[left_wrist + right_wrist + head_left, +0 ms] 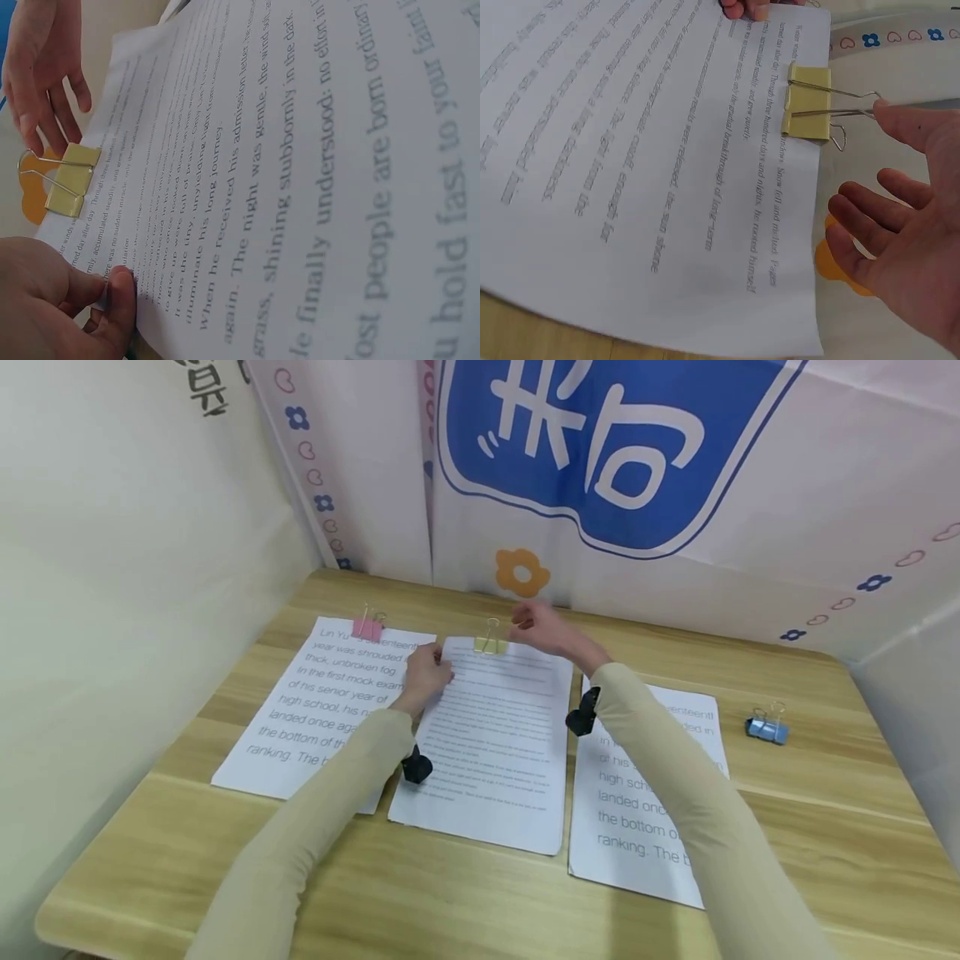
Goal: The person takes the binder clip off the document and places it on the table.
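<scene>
Middle paper stack [487,752] lies on the bench [450,897] between left stack [288,727] and right stack [630,818]; yellow clip [491,646] sits on its top edge. Left hand [427,675]: fingers narrow, pinching the stack's left edge near the upper corner. Right hand [543,627]: fingers wide, thumb tip by the clip's wire handle [847,113]; I can't tell whether they touch. My read: seating the clip is the step. I'd keep that left pinch light, sheets flush, and check every sheet lies inside the clip's mouth. A sideways tug on the handle could skew it.
</scene>
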`<state>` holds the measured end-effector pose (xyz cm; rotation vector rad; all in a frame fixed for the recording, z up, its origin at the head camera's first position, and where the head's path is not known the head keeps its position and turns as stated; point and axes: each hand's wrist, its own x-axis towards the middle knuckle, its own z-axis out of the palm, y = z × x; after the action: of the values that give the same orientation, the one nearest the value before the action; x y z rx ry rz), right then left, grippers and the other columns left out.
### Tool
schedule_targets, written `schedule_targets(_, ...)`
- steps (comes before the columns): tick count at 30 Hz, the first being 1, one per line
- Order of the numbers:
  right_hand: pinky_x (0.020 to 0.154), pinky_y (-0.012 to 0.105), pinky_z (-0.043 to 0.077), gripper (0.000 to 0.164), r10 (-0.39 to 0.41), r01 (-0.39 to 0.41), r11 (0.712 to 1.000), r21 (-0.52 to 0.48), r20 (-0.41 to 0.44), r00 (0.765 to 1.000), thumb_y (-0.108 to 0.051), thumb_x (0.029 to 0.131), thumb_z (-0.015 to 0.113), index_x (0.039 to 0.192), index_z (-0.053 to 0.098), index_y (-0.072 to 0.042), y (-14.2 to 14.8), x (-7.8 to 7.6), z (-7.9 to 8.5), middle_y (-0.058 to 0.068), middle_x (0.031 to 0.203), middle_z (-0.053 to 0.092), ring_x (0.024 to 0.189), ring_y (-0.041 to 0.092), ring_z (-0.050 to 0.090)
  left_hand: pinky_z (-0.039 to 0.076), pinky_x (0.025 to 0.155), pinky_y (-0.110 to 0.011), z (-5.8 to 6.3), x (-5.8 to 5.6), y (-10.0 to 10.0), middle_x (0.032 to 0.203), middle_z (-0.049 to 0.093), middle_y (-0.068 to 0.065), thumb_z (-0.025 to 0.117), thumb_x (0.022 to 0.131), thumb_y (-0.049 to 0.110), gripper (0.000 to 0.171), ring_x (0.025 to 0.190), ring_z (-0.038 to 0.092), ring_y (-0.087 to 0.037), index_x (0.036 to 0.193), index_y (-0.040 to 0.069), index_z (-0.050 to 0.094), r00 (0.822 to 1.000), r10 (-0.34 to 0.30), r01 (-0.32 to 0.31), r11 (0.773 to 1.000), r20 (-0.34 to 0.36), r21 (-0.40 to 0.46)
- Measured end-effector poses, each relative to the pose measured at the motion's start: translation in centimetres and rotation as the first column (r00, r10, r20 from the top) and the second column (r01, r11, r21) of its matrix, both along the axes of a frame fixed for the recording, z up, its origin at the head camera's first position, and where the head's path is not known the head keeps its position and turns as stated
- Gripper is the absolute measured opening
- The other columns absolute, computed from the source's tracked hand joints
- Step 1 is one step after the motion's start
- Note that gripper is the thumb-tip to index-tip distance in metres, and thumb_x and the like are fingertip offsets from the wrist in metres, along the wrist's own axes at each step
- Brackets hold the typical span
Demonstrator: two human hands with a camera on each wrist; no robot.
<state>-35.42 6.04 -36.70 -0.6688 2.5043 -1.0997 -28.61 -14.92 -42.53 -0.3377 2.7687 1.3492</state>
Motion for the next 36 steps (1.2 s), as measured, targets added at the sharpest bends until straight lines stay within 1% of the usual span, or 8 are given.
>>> schedule_targets(3,0.108,0.041,0.038,0.060,-0.001,0.002,0.999,-0.041,0.039,0.999,-0.019,0.091,0.058,0.140,0.032,0.003,-0.9,-0.1,-0.2,0.022,0.139,0.044,0.127,0.033,0.046,0.052,0.083,-0.034,0.0,0.0,-0.1,0.105,0.062,-0.016,0.048,0.092,0.010,0.027,0.092,0.061,-0.026,0.116,-0.001,0.055,1.000,-0.012,0.012,1.000,0.000,0.002)
schedule_targets(7,0.107,0.042,0.039,0.058,0.016,-0.011,0.996,-0.090,0.054,0.998,-0.017,0.092,0.057,0.141,0.031,0.001,-1.6,-0.1,-0.5,0.021,0.139,0.044,0.129,0.031,0.044,0.052,0.081,-0.033,0.2,0.1,-0.2,0.102,0.063,-0.015,0.048,0.092,0.009,0.027,0.088,0.062,-0.024,0.115,-0.001,0.055,1.000,-0.021,0.021,1.000,-0.002,-0.005)
schedule_targets(11,0.106,0.043,0.040,0.055,0.014,-0.007,0.993,-0.119,0.055,0.998,-0.015,0.092,0.056,0.140,0.033,0.000,-1.8,0.0,-0.5,0.019,0.136,0.047,0.127,0.030,0.045,0.052,0.080,-0.033,0.5,0.2,-0.1,0.102,0.062,-0.015,0.047,0.092,0.009,0.027,0.087,0.062,-0.024,0.116,-0.002,0.055,0.999,-0.032,0.032,0.999,-0.009,0.007)
schedule_targets(15,0.104,0.042,0.042,0.054,0.002,0.003,0.995,-0.102,0.048,0.999,-0.018,0.091,0.058,0.139,0.038,-0.002,-2.0,-0.1,-0.5,0.017,0.133,0.050,0.123,0.029,0.048,0.052,0.079,-0.033,0.6,0.2,-0.1,0.102,0.062,-0.016,0.047,0.093,0.009,0.027,0.087,0.062,-0.024,0.117,-0.002,0.054,0.999,-0.039,0.039,0.999,-0.013,0.014)
schedule_targets(19,0.102,0.041,0.044,0.054,0.006,-0.004,0.998,-0.069,0.030,1.000,-0.019,0.091,0.060,0.138,0.041,0.000,-2.2,-0.2,-0.7,0.017,0.130,0.053,0.119,0.029,0.050,0.052,0.080,-0.033,0.4,0.3,-0.2,0.102,0.062,-0.016,0.047,0.093,0.009,0.027,0.088,0.062,-0.024,0.117,-0.002,0.055,0.999,-0.045,0.046,0.999,-0.016,0.008)
schedule_targets(22,0.100,0.040,0.045,0.053,0.007,-0.006,0.998,-0.065,0.022,1.000,-0.019,0.091,0.059,0.137,0.042,0.001,-2.3,-0.2,-0.8,0.017,0.128,0.054,0.116,0.028,0.052,0.052,0.080,-0.033,0.3,0.3,-0.2,0.101,0.063,-0.016,0.047,0.093,0.009,0.027,0.087,0.062,-0.025,0.116,-0.002,0.055,0.999,-0.046,0.046,0.999,-0.023,0.007)
schedule_targets(28,0.095,0.038,0.047,0.050,-0.011,0.012,0.998,-0.069,0.010,1.000,-0.020,0.092,0.058,0.136,0.045,-0.001,-2.2,-0.4,-1.0,0.014,0.123,0.057,0.112,0.025,0.054,0.053,0.077,-0.032,0.2,0.2,-0.2,0.100,0.063,-0.016,0.047,0.093,0.009,0.027,0.086,0.063,-0.025,0.117,-0.003,0.055,0.998,-0.045,0.045,0.999,-0.033,0.003)
schedule_targets(36,0.093,0.038,0.047,0.044,-0.043,0.042,0.992,-0.119,-0.007,0.999,-0.021,0.094,0.055,0.132,0.049,-0.002,-1.8,-0.3,-0.8,0.013,0.122,0.058,0.109,0.025,0.054,0.053,0.075,-0.031,0.0,0.1,-0.2,0.099,0.064,-0.016,0.048,0.093,0.009,0.027,0.085,0.063,-0.025,0.116,-0.003,0.055,0.999,-0.038,0.038,0.999,-0.029,0.005)
